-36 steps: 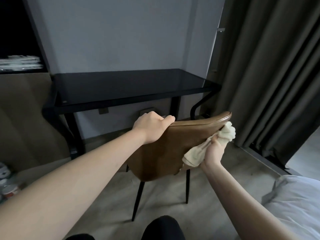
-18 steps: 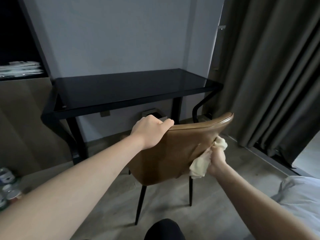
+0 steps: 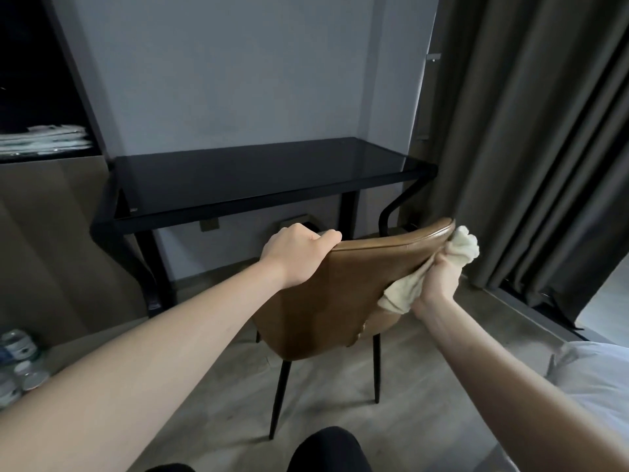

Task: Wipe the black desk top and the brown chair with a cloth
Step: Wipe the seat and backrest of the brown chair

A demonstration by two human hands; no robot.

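Observation:
The brown chair (image 3: 326, 294) stands in front of me with its back turned my way, on thin black legs. My left hand (image 3: 296, 253) grips the top left edge of the backrest, fingers curled over it. My right hand (image 3: 439, 281) holds a bunched cream cloth (image 3: 456, 250) pressed against the right edge of the backrest, near its top corner. Beyond the chair, against the wall, stands the black desk (image 3: 258, 175) with its glossy top bare.
Dark curtains (image 3: 531, 131) hang close on the right of the chair. A white bed corner (image 3: 599, 379) is at the lower right. Bottles and cans (image 3: 17, 366) sit on the floor at the far left. A shelf with folded papers (image 3: 44, 137) is at upper left.
My right hand dipped down the chair's right edge with the cloth, then came back up to the top corner. The left hand kept its grip on the backrest.

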